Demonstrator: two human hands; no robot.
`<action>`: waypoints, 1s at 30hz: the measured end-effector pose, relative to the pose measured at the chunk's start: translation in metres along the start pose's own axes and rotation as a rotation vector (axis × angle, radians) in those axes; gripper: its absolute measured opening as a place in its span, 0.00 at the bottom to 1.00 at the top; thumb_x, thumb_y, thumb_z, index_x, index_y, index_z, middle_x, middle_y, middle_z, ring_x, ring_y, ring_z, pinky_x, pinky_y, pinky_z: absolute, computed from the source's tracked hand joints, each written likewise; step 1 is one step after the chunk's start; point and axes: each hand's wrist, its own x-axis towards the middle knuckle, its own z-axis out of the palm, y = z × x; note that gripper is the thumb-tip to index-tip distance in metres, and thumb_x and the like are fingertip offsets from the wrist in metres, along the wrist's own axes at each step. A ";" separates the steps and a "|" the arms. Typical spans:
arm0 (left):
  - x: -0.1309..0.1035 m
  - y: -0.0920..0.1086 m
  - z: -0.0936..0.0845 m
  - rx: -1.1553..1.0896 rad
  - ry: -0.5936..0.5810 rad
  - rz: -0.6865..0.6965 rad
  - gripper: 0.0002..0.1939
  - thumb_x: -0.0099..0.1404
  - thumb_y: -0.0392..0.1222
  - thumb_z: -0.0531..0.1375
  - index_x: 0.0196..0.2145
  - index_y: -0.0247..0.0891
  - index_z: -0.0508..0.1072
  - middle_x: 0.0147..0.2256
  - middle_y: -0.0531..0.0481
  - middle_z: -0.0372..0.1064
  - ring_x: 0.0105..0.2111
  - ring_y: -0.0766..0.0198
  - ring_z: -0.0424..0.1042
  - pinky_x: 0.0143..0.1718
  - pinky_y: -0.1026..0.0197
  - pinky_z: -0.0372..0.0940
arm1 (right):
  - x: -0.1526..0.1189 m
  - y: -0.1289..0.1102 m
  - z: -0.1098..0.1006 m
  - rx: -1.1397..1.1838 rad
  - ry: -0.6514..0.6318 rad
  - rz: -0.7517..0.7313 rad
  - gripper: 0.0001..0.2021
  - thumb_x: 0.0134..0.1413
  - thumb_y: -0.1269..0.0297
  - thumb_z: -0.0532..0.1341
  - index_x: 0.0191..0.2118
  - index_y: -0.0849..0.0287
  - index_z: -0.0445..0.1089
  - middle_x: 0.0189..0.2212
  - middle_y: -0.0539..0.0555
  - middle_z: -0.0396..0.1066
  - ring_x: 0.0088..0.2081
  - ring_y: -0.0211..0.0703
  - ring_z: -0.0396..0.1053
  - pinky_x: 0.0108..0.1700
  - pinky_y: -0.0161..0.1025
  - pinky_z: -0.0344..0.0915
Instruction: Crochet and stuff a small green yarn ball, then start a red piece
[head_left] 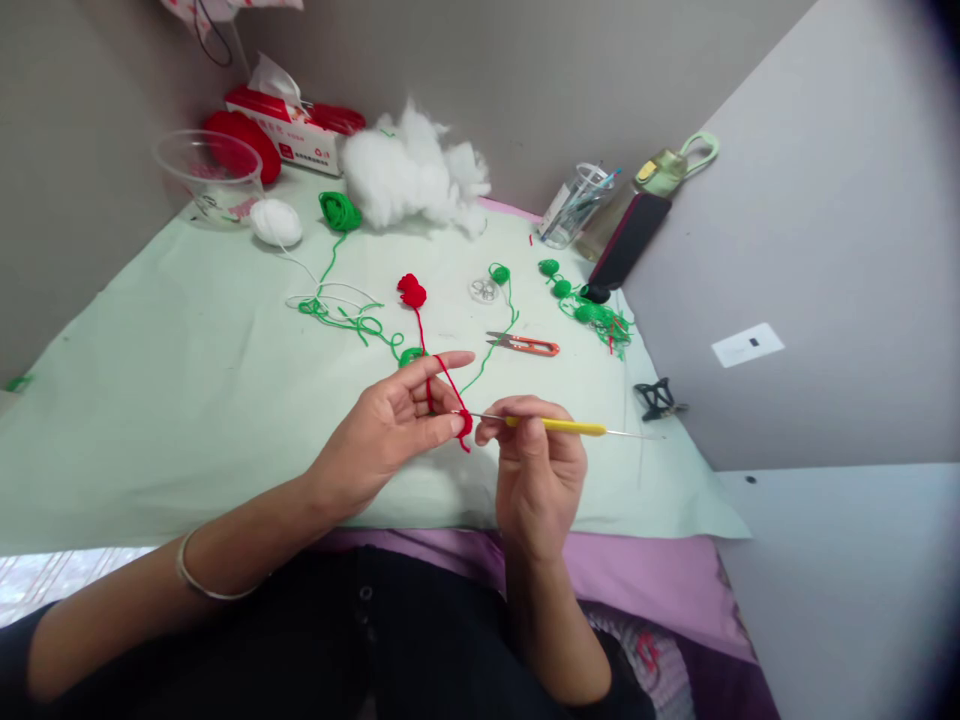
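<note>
Between thumb and finger, my left hand pinches a small red crochet piece. Red yarn runs over its raised index finger and back to a small red yarn bundle on the table. My right hand is closed around the yellow handle of a crochet hook. The hook's metal tip points left and meets the red piece at the left fingertips; whether it passes through a stitch is too small to tell. Orange-handled thread snips lie beyond the right hand.
White stuffing is heaped at the back beside a tissue box. A plastic tub, a white yarn ball and green yarn stand left. Green crochet pieces, a clear cup, a bottle and a phone are right.
</note>
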 end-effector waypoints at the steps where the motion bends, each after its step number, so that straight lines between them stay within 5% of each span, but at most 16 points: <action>1: 0.000 0.000 0.000 -0.029 -0.022 -0.020 0.28 0.62 0.37 0.69 0.60 0.44 0.73 0.37 0.54 0.71 0.39 0.66 0.72 0.48 0.62 0.66 | 0.000 0.002 0.000 -0.005 -0.012 0.010 0.08 0.67 0.61 0.61 0.40 0.54 0.77 0.34 0.51 0.75 0.31 0.38 0.73 0.35 0.39 0.72; 15: 0.001 0.006 0.004 -0.222 -0.099 -0.230 0.34 0.61 0.36 0.70 0.64 0.42 0.68 0.38 0.52 0.75 0.43 0.63 0.74 0.53 0.58 0.62 | 0.002 0.001 0.000 -0.001 -0.022 0.011 0.08 0.66 0.60 0.61 0.40 0.54 0.76 0.34 0.52 0.74 0.30 0.37 0.71 0.34 0.38 0.73; 23: 0.001 0.006 0.001 -0.196 -0.064 -0.283 0.38 0.59 0.35 0.71 0.65 0.42 0.67 0.33 0.55 0.74 0.35 0.68 0.71 0.44 0.63 0.63 | 0.004 0.000 -0.003 0.041 0.027 0.028 0.08 0.65 0.58 0.62 0.38 0.55 0.75 0.32 0.51 0.73 0.28 0.36 0.69 0.32 0.37 0.70; 30: 0.002 0.003 -0.004 -0.232 -0.161 -0.280 0.26 0.59 0.37 0.72 0.55 0.45 0.78 0.30 0.55 0.72 0.31 0.71 0.69 0.38 0.66 0.63 | 0.010 -0.003 -0.010 0.139 0.035 0.149 0.09 0.64 0.58 0.63 0.35 0.55 0.76 0.26 0.49 0.69 0.25 0.34 0.65 0.25 0.33 0.62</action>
